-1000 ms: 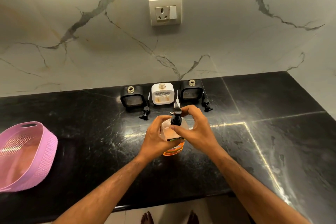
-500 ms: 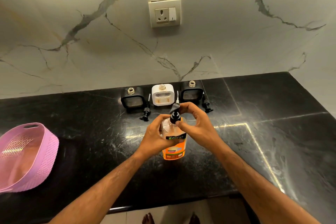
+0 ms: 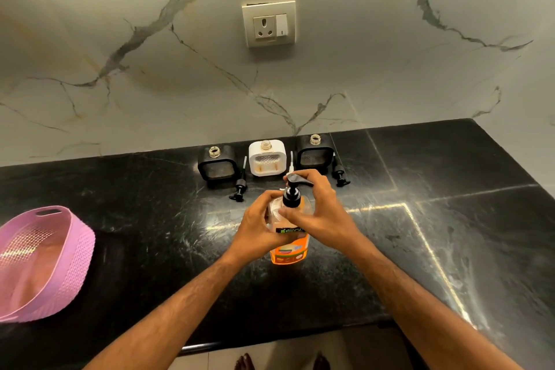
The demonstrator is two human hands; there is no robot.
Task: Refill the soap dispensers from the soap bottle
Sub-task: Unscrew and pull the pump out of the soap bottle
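Note:
An orange soap bottle [image 3: 289, 252] with a black pump top [image 3: 292, 192] stands on the black counter in the middle. My left hand [image 3: 259, 227] wraps around the bottle's body. My right hand [image 3: 321, 213] grips the pump's collar with its fingertips. Against the wall stand three square dispensers with open necks: a black one [image 3: 216, 163] on the left, a white one [image 3: 266, 158] in the middle, a black one [image 3: 314, 153] on the right. Their black pumps lie loose on the counter: one [image 3: 240, 189] by the left dispenser, another [image 3: 340, 176] by the right. A white tube shows behind my right hand.
A pink plastic basket [image 3: 45, 261] lies tilted at the counter's left edge. A wall socket [image 3: 268, 24] sits above the dispensers on the marble wall. The counter's front edge [image 3: 210, 345] runs just below my forearms, with my bare feet on the floor beneath.
The pump head has turned from pointing away toward pointing right, while my right hand's fingers shifted around its collar. The left hand kept its hold on the bottle.

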